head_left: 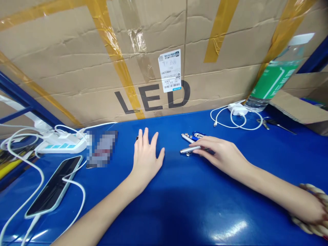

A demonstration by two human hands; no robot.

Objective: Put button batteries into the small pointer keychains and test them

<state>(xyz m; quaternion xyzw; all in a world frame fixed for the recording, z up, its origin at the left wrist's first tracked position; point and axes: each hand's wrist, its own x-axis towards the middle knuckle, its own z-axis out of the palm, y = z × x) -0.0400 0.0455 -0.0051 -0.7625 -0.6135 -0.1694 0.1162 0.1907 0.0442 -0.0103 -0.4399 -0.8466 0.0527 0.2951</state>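
Observation:
My left hand (146, 160) lies flat on the blue tabletop (159, 212), fingers spread, with a dark ring on one finger and nothing in its grasp. My right hand (220, 152) pinches a slim silver pen-shaped cylinder (189, 150) low over the table; its exact kind is unclear. Just behind it, a second silver cylinder (187, 138) rests beside a blue looped item (199, 135), partly hidden by my fingers. A few tiny shiny metal pieces (188, 154) sit close to the cylinders.
A white power strip (64, 146), cables and a plugged-in phone (55, 186) occupy the left. A large cardboard box (102, 85) stands behind. A green-labelled bottle (276, 77), a white charger (238, 109) and keys (279, 125) are at the back right.

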